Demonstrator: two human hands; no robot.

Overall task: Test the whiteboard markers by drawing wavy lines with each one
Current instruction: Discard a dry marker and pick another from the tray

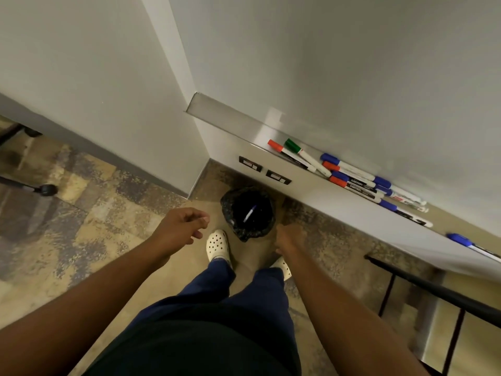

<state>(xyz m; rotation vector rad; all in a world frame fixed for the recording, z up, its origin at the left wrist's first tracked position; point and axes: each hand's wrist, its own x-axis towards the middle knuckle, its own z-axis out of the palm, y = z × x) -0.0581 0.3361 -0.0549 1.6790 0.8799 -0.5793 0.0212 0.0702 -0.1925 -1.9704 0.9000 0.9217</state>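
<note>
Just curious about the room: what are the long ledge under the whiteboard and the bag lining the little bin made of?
The long silvery marker ledge looks like brushed metal, probably aluminium: it shows a soft pale sheen. The crinkled black bin liner looks like thin glossy plastic film, wrinkled with small highlights.

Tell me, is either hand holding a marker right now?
No. The left hand and right hand hold nothing; the markers lie on the tray.

Bare arms, dark clothing, pale perforated clogs.

No sleeves are seen on either forearm, and the left hand [181,229] and right hand [285,241] are bare, without rings, watch or gloves. A black top [200,346] is worn over navy blue trousers [244,291], and cream-white clogs [218,245] dotted with round ventilation holes are worn on both feet.
</note>
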